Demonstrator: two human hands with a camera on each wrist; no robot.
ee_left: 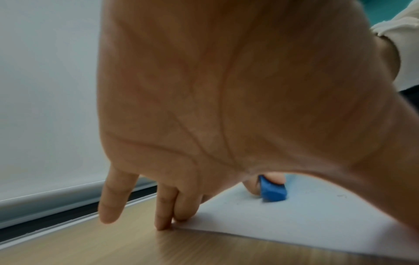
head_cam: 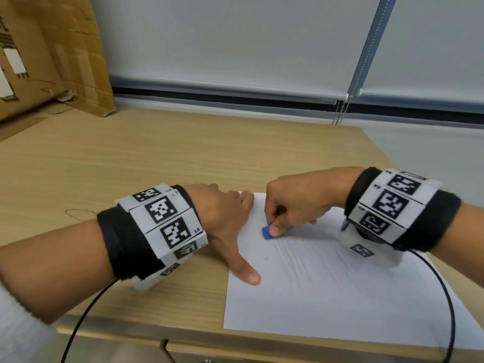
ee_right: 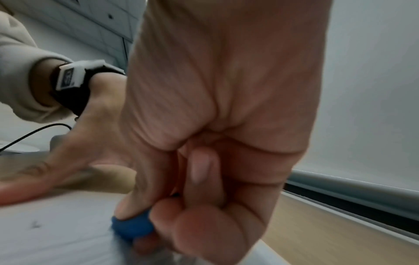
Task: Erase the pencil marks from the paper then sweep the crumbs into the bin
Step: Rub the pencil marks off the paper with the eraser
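On paper (head_cam: 327, 297), eraser (head_cam: 266, 233) — right hand (head_cam: 296, 203) pinching, left hand (head_cam: 225, 218) beside

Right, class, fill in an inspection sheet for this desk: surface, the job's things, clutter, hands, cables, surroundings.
Surface: wooden desk.
Job's things: white paper lies at the desk's near right edge, with faint pencil marks; a blue eraser touches it. No bin in view.
Clutter: a few dark specks on the paper, nothing else seen.
Hands: left hand lies spread on the paper's left edge, thumb on the sheet; right hand pinches the eraser.
Cables: a black cable runs from the left wristband, another from the right.
Surroundings: cardboard box far left, roller blind behind the desk.
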